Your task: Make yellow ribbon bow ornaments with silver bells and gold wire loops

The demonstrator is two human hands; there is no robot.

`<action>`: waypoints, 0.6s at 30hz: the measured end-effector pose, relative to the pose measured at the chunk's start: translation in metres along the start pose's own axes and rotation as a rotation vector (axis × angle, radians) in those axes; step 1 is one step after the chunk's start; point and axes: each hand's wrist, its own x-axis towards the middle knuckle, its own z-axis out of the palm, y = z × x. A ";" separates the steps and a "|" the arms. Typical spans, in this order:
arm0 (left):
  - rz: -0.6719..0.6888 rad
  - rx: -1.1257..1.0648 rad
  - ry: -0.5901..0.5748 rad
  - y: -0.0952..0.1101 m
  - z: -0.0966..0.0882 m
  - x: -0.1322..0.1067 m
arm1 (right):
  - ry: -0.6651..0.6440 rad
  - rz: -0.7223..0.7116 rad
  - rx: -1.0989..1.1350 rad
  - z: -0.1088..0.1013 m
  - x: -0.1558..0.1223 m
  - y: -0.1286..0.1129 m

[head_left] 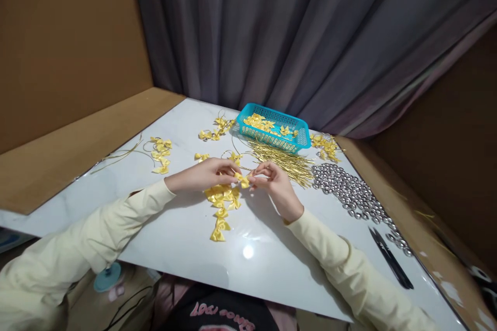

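Between my two hands, just above the white table, is a small yellow ribbon bow (243,180). My left hand (217,171) pinches its left side with thumb and fingers. From the right, the fingertips of my right hand (267,178) are closed at the bow's other edge; a thin gold tie seems to run between the hands above it, though its ends are hidden. Below the left hand lies a cluster of yellow bows (221,204) on the table. Just beyond my right hand spreads a bundle of gold twist ties (287,163).
A blue basket (272,137) with yellow bows stands at the back. Silver beads (345,191) lie in a heap on the right, with black thread snips (390,258) nearer me. Tied bows (160,155) lie at left, more bows (328,147) at back right. A grey curtain (240,31) hangs behind.
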 end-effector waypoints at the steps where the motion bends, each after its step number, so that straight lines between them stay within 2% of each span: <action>1: -0.016 -0.054 -0.006 0.000 0.001 0.000 | 0.000 0.012 0.012 0.001 -0.001 -0.001; 5: -0.071 -0.212 0.013 -0.003 0.006 0.002 | -0.027 0.041 0.008 0.007 -0.008 0.000; 9: -0.091 -0.291 0.043 -0.003 0.009 0.002 | -0.115 0.025 -0.107 0.008 -0.011 -0.002; 18: -0.075 -0.403 -0.032 0.002 0.014 -0.004 | -0.233 -0.232 -0.456 0.000 -0.010 -0.020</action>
